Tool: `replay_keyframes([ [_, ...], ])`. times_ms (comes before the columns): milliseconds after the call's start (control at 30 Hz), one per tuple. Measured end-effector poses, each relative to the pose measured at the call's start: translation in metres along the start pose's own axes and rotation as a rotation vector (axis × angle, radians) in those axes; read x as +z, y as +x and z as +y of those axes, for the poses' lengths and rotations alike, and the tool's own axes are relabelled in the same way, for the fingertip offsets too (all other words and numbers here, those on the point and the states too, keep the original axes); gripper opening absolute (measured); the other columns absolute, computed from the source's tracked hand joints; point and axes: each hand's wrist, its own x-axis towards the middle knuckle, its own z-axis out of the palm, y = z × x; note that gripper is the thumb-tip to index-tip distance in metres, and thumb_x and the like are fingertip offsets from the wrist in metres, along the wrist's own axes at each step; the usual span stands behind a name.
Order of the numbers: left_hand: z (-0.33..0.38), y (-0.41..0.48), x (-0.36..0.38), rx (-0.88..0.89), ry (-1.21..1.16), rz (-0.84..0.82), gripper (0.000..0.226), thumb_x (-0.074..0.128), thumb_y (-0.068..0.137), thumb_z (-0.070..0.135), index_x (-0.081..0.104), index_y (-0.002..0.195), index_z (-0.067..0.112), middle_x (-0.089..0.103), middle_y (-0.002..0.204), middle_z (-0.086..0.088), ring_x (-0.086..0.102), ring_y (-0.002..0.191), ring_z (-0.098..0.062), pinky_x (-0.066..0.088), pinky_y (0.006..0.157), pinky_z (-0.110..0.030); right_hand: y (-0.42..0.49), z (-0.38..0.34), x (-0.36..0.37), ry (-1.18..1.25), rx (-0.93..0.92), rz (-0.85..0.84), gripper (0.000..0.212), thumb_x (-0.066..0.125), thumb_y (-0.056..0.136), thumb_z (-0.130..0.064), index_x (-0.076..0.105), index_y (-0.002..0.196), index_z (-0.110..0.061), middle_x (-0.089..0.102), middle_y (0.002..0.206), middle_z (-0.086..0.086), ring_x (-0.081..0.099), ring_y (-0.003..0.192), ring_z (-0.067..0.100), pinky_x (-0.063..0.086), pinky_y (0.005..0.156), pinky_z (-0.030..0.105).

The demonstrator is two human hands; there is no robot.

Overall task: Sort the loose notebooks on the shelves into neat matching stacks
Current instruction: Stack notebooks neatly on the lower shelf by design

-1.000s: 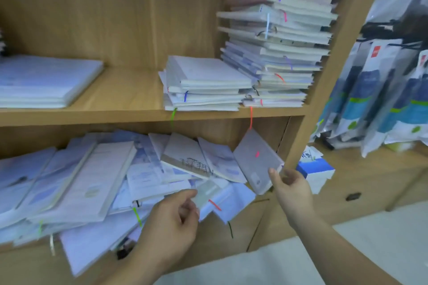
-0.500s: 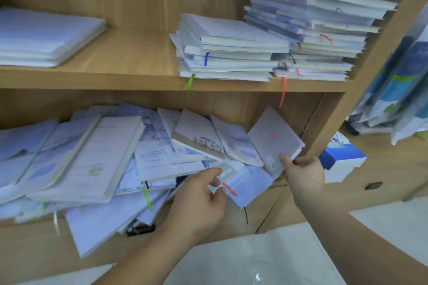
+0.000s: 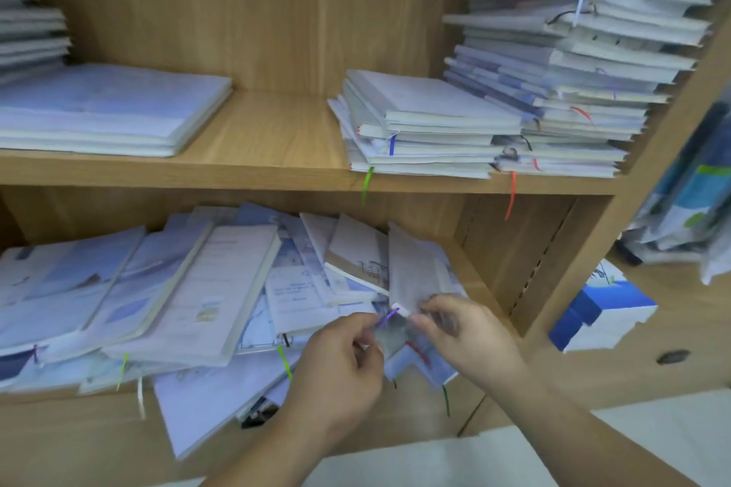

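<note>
The wooden shelving unit (image 3: 277, 178) fills the view. Its lower shelf (image 3: 59, 431) carries the loose heap of notebooks (image 3: 197, 289), which spreads from the left edge almost to the right side panel. The covers overlap at odd angles and several overhang the front edge. This is the unsorted stock.

On the upper shelf, a tall stack (image 3: 573, 71) stands in the right rear corner, its layers slightly askew. A lower stack (image 3: 419, 123) sits just beside it at the front edge. A flat stack of larger books (image 3: 106, 111) lies at the left end, well apart from both. Judged from their grouping by size, these are the sorted piles.

A blue and white box (image 3: 601, 312) sits on the cabinet right of the unit.

A grey notebook (image 3: 411, 273) is tilted up from the right end of the heap. Both hands meet at its lower corner. The right hand (image 3: 463, 332) pinches that corner, fingers curled. The left hand (image 3: 340, 360) pinches at the same corner beside a purple ribbon marker (image 3: 385, 317); blur hides whether it grips cover or ribbon. The hold looks meant to free this book for matching.

Printed covers in the heap are too blurred to read.
</note>
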Motion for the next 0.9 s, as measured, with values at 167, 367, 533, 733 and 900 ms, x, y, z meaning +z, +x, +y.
replay_keyframes([
  [167,0.0,0.01,0.005,0.053,0.025,0.028,0.015,0.054,0.083,0.032,0.062,0.091,0.021,0.062,0.082,0.004,0.061,0.07,-0.015,0.054,0.07,-0.041,0.003,0.029,-0.006,0.195,0.175,-0.198,0.082,0.071,0.07,-0.077,0.057,0.141,-0.038,0.057,0.13,-0.014,0.052,0.125,0.001,0.04,0.099,0.016],
  [367,0.022,0.046,0.036,0.035,0.056,-0.08,0.015,0.054,0.088,0.036,0.059,0.091,0.022,0.063,0.085,0.001,0.061,0.08,-0.018,0.053,0.078,-0.035,0.018,0.052,-0.007,0.275,0.358,-0.12,0.053,0.064,0.089,-0.059,0.06,0.137,-0.038,0.06,0.131,-0.014,0.051,0.133,0.009,0.041,0.103,0.021],
  [533,0.036,0.079,0.068,-0.118,-0.059,-0.197,0.014,0.057,0.097,0.03,0.061,0.107,0.021,0.068,0.098,0.0,0.065,0.088,-0.018,0.058,0.077,-0.032,0.02,0.067,-0.008,0.209,0.496,-0.185,0.06,0.049,0.072,-0.089,0.042,0.13,-0.074,0.045,0.144,-0.006,0.032,0.142,0.027,0.033,0.118,0.045],
  [733,0.047,0.08,0.085,-0.374,-0.219,-0.325,0.061,0.051,0.105,0.024,0.024,0.159,0.035,0.068,0.112,-0.008,0.06,0.049,0.002,0.055,0.048,-0.028,0.025,0.068,-0.014,0.537,0.552,-0.05,0.041,0.068,0.09,-0.052,0.066,0.128,-0.038,0.054,0.144,-0.004,0.049,0.125,0.014,0.043,0.103,0.031],
  [900,0.053,0.059,0.086,-0.269,-0.287,-0.209,0.022,0.056,0.101,0.012,0.062,0.105,0.033,0.07,0.086,0.019,0.063,0.06,-0.003,0.052,0.055,-0.021,0.018,0.067,-0.026,0.424,0.627,-0.002,0.056,0.074,0.085,-0.051,0.062,0.131,-0.02,0.062,0.132,0.003,0.06,0.115,0.022,0.05,0.1,0.038],
])
